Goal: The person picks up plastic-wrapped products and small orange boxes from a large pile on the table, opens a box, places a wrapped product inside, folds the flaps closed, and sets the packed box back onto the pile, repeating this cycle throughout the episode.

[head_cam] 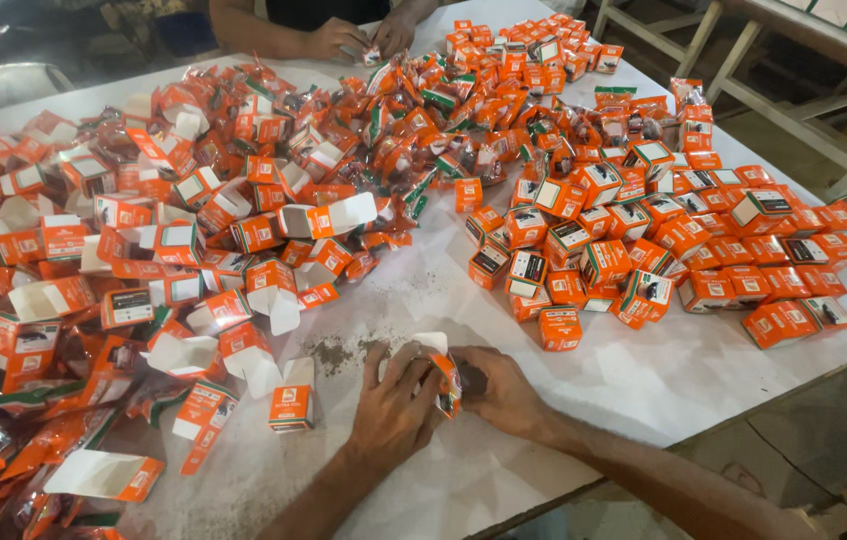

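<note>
My left hand [394, 405] and my right hand [504, 390] meet at the near edge of the white table [644, 390]. Between them they hold one small orange box [447, 378] with a white flap showing above my left fingers. A closed orange box [561, 328] lies just beyond my right hand. An open orange box [291, 402] stands to the left of my left hand. A smear of dark powder [336, 352] lies on the table just beyond my left hand.
A big heap of open orange-and-white boxes and orange wrappers [144, 250] fills the left half. Closed orange boxes [664, 240] are piled at right. Another person's hands [364, 40] work at the far edge. A metal frame [794, 90] stands beyond the right corner.
</note>
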`<action>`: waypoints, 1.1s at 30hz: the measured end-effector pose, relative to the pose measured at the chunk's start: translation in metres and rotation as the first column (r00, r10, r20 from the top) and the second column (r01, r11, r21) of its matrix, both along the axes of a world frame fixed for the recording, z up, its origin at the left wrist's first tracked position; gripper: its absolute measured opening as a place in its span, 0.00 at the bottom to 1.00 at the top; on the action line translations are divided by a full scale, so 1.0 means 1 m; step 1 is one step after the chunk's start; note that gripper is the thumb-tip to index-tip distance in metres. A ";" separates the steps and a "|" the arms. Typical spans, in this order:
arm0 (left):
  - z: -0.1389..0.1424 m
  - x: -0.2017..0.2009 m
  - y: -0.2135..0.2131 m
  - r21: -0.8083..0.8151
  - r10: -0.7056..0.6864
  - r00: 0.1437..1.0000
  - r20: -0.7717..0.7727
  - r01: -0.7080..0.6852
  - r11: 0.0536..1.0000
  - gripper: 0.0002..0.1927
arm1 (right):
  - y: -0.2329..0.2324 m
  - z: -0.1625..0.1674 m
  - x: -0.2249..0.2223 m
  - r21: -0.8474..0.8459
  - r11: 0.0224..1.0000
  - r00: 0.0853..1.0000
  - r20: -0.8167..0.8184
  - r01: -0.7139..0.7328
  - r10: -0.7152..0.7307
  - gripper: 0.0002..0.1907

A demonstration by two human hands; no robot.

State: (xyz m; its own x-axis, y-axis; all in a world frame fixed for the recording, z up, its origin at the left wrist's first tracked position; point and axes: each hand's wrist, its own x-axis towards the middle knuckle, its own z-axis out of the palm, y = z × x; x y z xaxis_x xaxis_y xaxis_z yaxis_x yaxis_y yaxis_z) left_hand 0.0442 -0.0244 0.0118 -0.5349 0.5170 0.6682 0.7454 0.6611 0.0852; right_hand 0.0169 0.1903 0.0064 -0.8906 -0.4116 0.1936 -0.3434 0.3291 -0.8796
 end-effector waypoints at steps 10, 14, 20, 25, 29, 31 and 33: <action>0.013 -0.004 0.025 0.364 0.224 0.956 0.189 -0.280 0.888 0.06 | -0.004 0.001 -0.005 0.140 0.990 0.976 -0.214 0.000 0.030 0.36; 0.000 -0.009 0.021 0.586 0.055 0.806 0.589 -0.473 0.658 0.25 | -0.006 0.007 -0.005 0.125 0.992 0.984 -0.174 0.002 0.020 0.34; -0.019 -0.029 0.020 0.573 -0.200 0.602 0.773 -0.527 0.627 0.11 | -0.006 0.008 0.002 -0.050 0.997 0.993 -0.103 -0.064 0.059 0.34; -0.016 -0.025 0.028 0.578 -0.203 0.602 0.772 -0.532 0.619 0.10 | -0.008 0.005 0.004 0.070 0.996 0.930 -0.360 -0.057 0.079 0.29; -0.008 -0.017 0.009 0.669 -0.400 0.574 0.714 -0.391 0.633 0.17 | -0.008 0.003 0.003 0.192 0.981 0.880 -0.464 -0.012 0.101 0.30; -0.007 -0.022 -0.004 0.740 -0.748 0.273 0.605 -0.540 0.401 0.18 | -0.008 0.003 0.003 0.227 0.974 0.864 -0.490 0.000 0.114 0.30; -0.008 -0.030 -0.012 0.709 -0.695 0.286 0.660 -0.544 0.449 0.11 | -0.010 0.003 0.003 0.219 0.976 0.878 -0.470 0.019 0.088 0.29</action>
State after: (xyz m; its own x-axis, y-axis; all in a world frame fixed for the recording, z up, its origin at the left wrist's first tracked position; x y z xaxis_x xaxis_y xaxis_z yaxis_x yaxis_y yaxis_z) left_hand 0.0140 -0.0360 0.0043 -0.9615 0.2285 -0.1529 -0.2133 -0.2693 0.9391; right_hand 0.0202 0.1805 0.0098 -0.6973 -0.5191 0.4942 -0.7157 0.4676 -0.5187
